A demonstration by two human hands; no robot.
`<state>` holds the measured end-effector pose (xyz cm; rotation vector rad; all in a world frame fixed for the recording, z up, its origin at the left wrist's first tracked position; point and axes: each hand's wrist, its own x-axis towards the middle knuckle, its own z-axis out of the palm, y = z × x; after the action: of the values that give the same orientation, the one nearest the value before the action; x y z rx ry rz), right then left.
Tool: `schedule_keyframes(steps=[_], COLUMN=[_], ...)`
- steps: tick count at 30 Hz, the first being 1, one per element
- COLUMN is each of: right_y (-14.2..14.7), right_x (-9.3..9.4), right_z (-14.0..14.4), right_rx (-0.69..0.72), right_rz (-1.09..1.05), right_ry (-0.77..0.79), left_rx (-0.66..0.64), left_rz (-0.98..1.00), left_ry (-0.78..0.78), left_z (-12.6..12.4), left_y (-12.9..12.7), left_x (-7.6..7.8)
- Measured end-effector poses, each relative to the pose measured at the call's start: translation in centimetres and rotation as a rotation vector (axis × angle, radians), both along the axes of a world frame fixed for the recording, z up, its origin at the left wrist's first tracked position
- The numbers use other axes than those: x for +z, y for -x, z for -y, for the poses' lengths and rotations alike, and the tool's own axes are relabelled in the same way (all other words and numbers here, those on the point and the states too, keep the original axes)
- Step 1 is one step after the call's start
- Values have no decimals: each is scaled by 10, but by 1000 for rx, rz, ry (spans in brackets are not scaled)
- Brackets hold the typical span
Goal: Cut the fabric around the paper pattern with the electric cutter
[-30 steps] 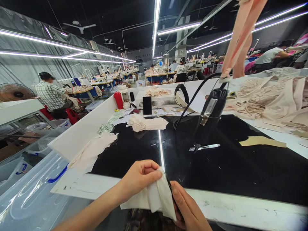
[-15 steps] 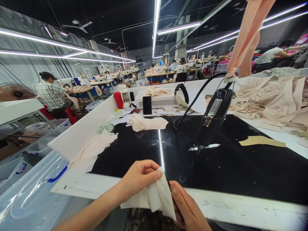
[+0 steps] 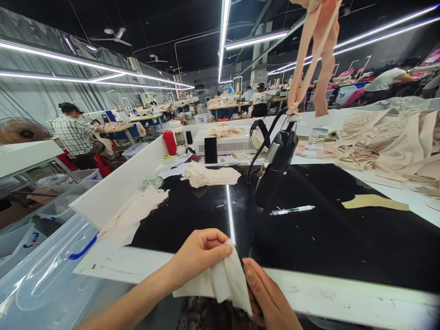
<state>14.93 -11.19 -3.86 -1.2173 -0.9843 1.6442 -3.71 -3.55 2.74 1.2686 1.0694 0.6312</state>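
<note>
Left hand [image 3: 197, 254] pinched white cloth [image 3: 222, 282] at near table [image 3: 343, 300] edge; right hand [image 3: 270, 300] gripped cloth's other side, a thin dark tool seemingly against it. Risk: cloth could slip, tool nick thumb; hanging black tool [image 3: 275, 165] dangled close.

Black-topped table [image 3: 343, 247]: pen [image 3: 292, 210], cloth stack [image 3: 209, 176], phone [image 3: 210, 150].

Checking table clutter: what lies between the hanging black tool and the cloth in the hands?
Head view: only bare black tabletop with a light reflection between the hanging black tool and the white cloth; the pen lies off to the side.
</note>
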Motion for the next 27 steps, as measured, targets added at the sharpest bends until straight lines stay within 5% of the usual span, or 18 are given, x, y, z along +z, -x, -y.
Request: schedule_keyframes(steps=[27], right_y=[1], right_x=[-4], right_z=[0], right_rx=[2], right_rz=[5], right_ry=[-29], left_rx=[-31], left_rz=[-15], left_ry=[-19], left_z=[4], left_y=[-3], left_x=[-3])
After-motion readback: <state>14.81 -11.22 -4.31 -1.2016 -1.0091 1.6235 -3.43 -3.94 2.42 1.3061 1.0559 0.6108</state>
